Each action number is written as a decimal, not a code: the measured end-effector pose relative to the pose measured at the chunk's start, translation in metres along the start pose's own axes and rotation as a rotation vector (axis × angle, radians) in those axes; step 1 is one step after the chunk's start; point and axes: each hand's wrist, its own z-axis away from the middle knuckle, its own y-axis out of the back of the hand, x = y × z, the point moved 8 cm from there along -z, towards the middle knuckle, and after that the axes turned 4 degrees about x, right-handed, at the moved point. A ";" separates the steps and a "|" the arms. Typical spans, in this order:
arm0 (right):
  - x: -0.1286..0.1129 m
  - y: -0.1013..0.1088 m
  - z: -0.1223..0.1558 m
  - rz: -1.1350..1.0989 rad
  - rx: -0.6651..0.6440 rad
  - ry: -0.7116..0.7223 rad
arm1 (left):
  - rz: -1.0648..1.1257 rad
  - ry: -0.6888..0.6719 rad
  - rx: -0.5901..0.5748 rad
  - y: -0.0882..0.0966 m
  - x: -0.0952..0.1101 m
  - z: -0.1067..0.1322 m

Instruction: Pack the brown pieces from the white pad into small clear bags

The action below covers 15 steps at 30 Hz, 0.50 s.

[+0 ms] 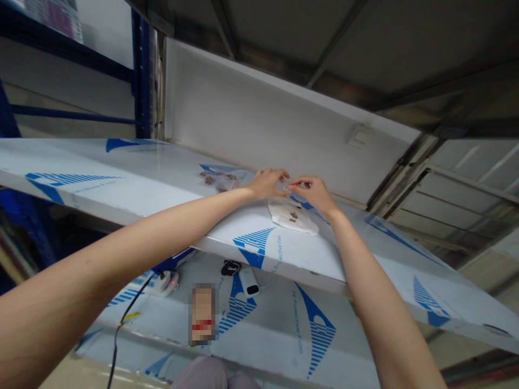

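Both my arms reach up onto a high white shelf [162,178] covered in blue-printed protective film. My left hand [268,182] and my right hand [312,193] meet fingertip to fingertip, both pinched on the top edge of a small clear plastic bag [292,216]. The bag lies on the shelf just below my hands and holds a few small dark pieces. Another clear bag [221,179] with similar dark pieces lies to the left of my left hand.
A white back panel [243,108] with a wall switch [359,136] rises behind the shelf. On the lower shelf [284,329] lie a white device [248,281], a black clip [230,267], a power strip [164,282] with a black cable. Blue racking [140,70] stands at left.
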 end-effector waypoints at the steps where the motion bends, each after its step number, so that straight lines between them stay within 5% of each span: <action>1: 0.001 0.002 -0.001 0.013 0.013 0.005 | 0.026 0.003 0.008 0.000 -0.001 -0.001; 9: 0.007 0.019 -0.005 0.016 0.139 0.053 | 0.453 0.051 0.272 0.021 -0.015 -0.011; 15: 0.015 0.009 -0.002 -0.188 0.056 -0.044 | 0.574 0.077 0.350 0.029 -0.021 -0.014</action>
